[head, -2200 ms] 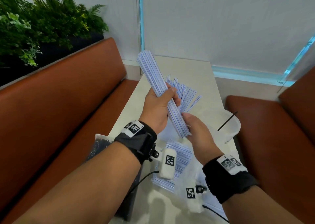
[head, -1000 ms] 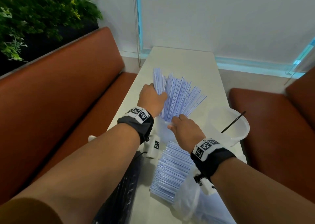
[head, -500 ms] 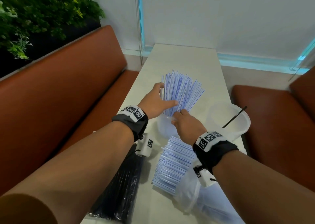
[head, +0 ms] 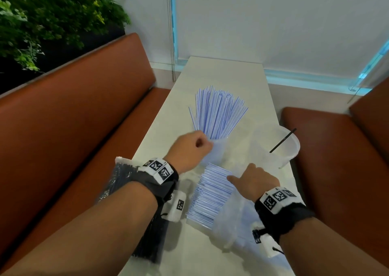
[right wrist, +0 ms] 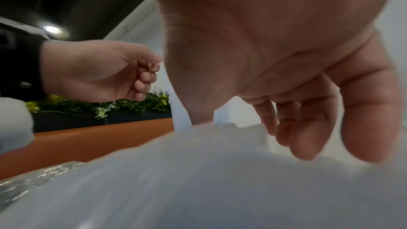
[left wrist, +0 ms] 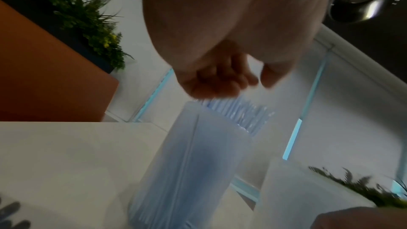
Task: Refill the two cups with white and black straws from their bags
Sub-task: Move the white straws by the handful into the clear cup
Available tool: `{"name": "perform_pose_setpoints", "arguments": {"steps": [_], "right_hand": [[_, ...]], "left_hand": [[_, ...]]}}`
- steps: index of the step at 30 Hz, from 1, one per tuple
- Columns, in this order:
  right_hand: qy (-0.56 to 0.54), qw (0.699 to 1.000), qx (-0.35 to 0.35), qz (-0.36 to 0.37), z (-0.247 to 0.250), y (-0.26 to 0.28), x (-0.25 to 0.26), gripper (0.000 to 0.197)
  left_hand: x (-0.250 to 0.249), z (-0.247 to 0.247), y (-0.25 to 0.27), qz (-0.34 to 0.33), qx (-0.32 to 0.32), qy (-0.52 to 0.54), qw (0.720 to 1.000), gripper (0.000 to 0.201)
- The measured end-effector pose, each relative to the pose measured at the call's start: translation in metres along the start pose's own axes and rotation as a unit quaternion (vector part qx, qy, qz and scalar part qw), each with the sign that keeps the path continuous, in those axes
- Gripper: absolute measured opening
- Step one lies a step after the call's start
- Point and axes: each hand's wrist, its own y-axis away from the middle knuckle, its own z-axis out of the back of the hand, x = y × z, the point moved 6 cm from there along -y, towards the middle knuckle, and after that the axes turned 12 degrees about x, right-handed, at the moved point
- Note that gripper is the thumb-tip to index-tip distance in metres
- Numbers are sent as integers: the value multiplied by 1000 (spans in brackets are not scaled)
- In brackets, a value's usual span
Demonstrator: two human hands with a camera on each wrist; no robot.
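Note:
A clear cup [head: 216,151] in the middle of the table holds a fanned bunch of white straws [head: 219,111]. My left hand [head: 189,149] hovers just left of its rim, fingers curled into the palm and holding nothing [right wrist: 99,72]. A second clear cup [head: 280,147] to the right holds one black straw [head: 283,140]. More white straws [head: 212,193] spill from a clear bag [head: 231,229]. My right hand [head: 250,181] rests over their far end with relaxed fingers [right wrist: 297,119]. The bag of black straws [head: 151,240] lies under my left forearm.
The narrow pale table [head: 227,74] runs away from me to a white wall. Orange-brown benches [head: 84,118] flank it on both sides, with plants behind the left one. The second cup stands close to the table's right edge.
Both hands have drawn back from the straws standing in the cup. The left hand has let go and curled up; the right has dropped onto the loose white straws by the bag.

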Motion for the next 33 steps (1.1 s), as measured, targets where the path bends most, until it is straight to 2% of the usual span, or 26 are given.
{"name": "perform_pose_setpoints", "arguments": {"steps": [1, 3, 5, 7, 10, 12, 16, 21, 25, 30, 33], "right_hand": [[-15, 1000, 14, 4, -4, -1, -2, 56], [-35, 999, 30, 20, -7, -1, -3, 34], [-53, 997, 36, 37, -7, 0, -1, 18], [-71, 995, 41, 53, -6, 3, 2, 17], [-108, 991, 36, 66, -5, 10, 3, 19], [-129, 988, 31, 75, -2, 15, 2, 9], [-154, 983, 28, 100, 1, 21, 4, 20], [-187, 976, 20, 112, 1, 23, 0, 54], [-201, 973, 4, 109, 1, 23, -3, 41], [-202, 975, -10, 94, 5, 20, -5, 42], [-198, 977, -12, 80, 6, 17, -8, 42]], "left_hand": [[-4, -16, 2, 4, 78, -38, 996, 19], [-8, -48, 7, 6, 200, -139, 970, 17], [-6, -76, 13, 2, 271, -227, 935, 35], [-5, -100, 16, -17, 299, -273, 914, 49], [-6, -120, 17, -46, 311, -304, 899, 60], [-5, -125, 14, -46, 308, -321, 894, 62], [-2, -132, 9, -48, 296, -361, 883, 47], [5, -144, 3, -25, 325, -368, 871, 48], [2, -148, 0, -45, 321, -418, 849, 42], [-3, -137, -2, -91, 275, -509, 811, 42], [3, -110, -2, -77, 261, -523, 807, 19]]}}
